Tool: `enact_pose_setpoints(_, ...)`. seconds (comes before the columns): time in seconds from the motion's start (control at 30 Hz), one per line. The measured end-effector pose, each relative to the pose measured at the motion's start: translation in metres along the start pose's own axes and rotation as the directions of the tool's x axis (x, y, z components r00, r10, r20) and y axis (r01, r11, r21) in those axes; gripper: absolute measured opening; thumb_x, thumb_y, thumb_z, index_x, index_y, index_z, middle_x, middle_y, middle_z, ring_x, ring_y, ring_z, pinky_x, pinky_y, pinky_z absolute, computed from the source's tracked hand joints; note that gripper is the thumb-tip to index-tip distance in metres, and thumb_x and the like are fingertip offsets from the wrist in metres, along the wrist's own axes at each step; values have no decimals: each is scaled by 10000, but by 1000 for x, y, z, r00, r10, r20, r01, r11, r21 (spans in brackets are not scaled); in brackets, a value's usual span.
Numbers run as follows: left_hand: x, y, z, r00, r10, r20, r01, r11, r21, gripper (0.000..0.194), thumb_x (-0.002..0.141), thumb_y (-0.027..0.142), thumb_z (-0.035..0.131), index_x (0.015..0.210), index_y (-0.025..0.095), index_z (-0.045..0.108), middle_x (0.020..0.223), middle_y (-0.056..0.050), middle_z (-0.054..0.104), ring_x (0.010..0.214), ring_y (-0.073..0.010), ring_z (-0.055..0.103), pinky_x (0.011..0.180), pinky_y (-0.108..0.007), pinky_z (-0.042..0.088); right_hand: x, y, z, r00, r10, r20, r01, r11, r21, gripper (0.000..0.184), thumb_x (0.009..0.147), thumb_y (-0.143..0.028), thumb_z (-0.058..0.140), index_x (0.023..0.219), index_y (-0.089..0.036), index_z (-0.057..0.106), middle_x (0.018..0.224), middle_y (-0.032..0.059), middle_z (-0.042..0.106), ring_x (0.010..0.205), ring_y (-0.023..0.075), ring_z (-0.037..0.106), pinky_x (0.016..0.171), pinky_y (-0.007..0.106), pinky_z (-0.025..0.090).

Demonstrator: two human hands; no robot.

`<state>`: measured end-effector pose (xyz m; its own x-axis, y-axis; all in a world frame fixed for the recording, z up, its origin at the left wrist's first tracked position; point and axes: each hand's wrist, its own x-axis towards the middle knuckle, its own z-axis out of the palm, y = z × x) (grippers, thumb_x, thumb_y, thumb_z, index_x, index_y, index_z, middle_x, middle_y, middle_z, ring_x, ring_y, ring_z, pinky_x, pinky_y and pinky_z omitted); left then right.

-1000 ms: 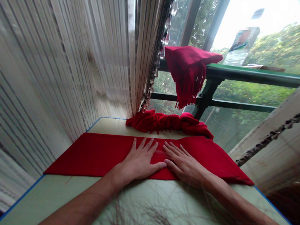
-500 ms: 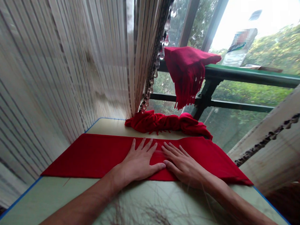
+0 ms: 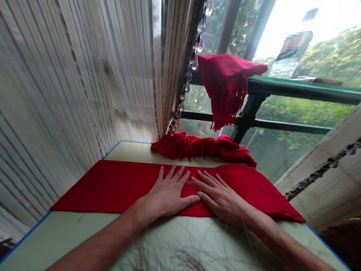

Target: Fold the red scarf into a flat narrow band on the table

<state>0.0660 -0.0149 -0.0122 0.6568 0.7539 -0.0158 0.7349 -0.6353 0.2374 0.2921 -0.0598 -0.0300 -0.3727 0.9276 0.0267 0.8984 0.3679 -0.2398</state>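
A long red scarf (image 3: 111, 185) lies flat across a pale green table (image 3: 68, 242), folded into a band from left to right. My left hand (image 3: 167, 193) rests palm down on its middle with fingers spread, open. Right beside it, my right hand (image 3: 219, 195) also lies flat and open on the scarf, the two thumbs nearly touching. The far part of the red cloth (image 3: 198, 146) is bunched in a heap at the table's back edge.
Another red fringed scarf (image 3: 226, 82) hangs over a green window rail (image 3: 309, 89). Striped sheer curtains (image 3: 77, 76) with a beaded edge (image 3: 187, 76) hang at the left and back. A second curtain (image 3: 332, 162) is at the right. The table has a blue rim.
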Motion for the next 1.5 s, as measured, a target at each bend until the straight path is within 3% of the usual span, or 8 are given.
enact_pose_setpoints(0.27, 0, 1, -3, 1000, -7, 20, 7, 1000, -5, 960, 941, 841, 305, 1651, 196, 268, 1723, -108, 157, 1609, -343, 69, 1255, -684, -4, 1, 1, 2, 1000, 6, -17, -6, 1000, -16, 658, 1082, -578, 299, 1639, -228, 294, 1716, 71, 238, 1603, 253, 145, 1301, 568, 126)
enact_pose_setpoints(0.47, 0, 2, -2, 1000, -5, 6, 5, 1000, 8, 939, 950, 819, 332, 1650, 196, 270, 1723, -109, 165, 1608, -346, 70, 1256, -683, 0, 0, 1, 2, 1000, -14, -24, 14, 1000, -2, 590, 1086, -571, 305, 1618, -320, 348, 1722, 54, 233, 1603, 256, 141, 1293, 598, 101)
enact_pose_setpoints(0.73, 2, 0, 0, 1000, -5, 2, 5, 1000, 9, 968, 936, 847, 306, 1648, 191, 278, 1721, -119, 177, 1608, -350, 75, 1254, -685, -6, 1, 1, 2, 1000, 6, -12, -6, 1000, -20, 663, 1083, -573, 288, 1640, -212, 287, 1718, 78, 233, 1604, 256, 140, 1298, 573, 136)
enact_pose_setpoints(0.93, 3, -2, 2, 1000, 1, -12, -1, 1000, 12, 966, 933, 850, 300, 1648, 200, 279, 1721, -118, 189, 1606, -359, 83, 1252, -690, 1, 0, 1, 2, 1000, -9, -21, 9, 1000, -16, 584, 1087, -556, 316, 1619, -317, 342, 1719, 61, 244, 1601, 268, 149, 1290, 601, 129)
enact_pose_setpoints(1.17, 2, -1, 1, 1000, -6, -3, 6, 1000, 9, 969, 925, 861, 291, 1648, 215, 281, 1722, -115, 187, 1607, -357, 79, 1253, -687, -2, 0, 3, 4, 999, -8, -42, 7, 1000, -20, 631, 1084, -568, 301, 1641, -271, 286, 1715, 62, 257, 1600, 273, 158, 1293, 590, 148)
enact_pose_setpoints(1.37, 2, -1, 1, 1000, -5, 0, 5, 1000, 20, 981, 928, 862, 286, 1652, 199, 268, 1723, -114, 168, 1609, -345, 71, 1255, -684, -3, 0, 2, 2, 1000, -10, -19, 9, 1000, -26, 612, 1085, -585, 288, 1631, -311, 306, 1723, 53, 234, 1602, 261, 144, 1293, 588, 136)
enact_pose_setpoints(1.5, 3, -2, 2, 1000, 0, 1, 0, 1000, 22, 974, 933, 860, 275, 1652, 204, 266, 1723, -108, 161, 1609, -342, 73, 1254, -684, 1, 0, 2, 3, 1000, -6, -29, 5, 1000, -17, 649, 1082, -585, 295, 1641, -256, 287, 1715, 68, 256, 1601, 273, 160, 1293, 590, 149)
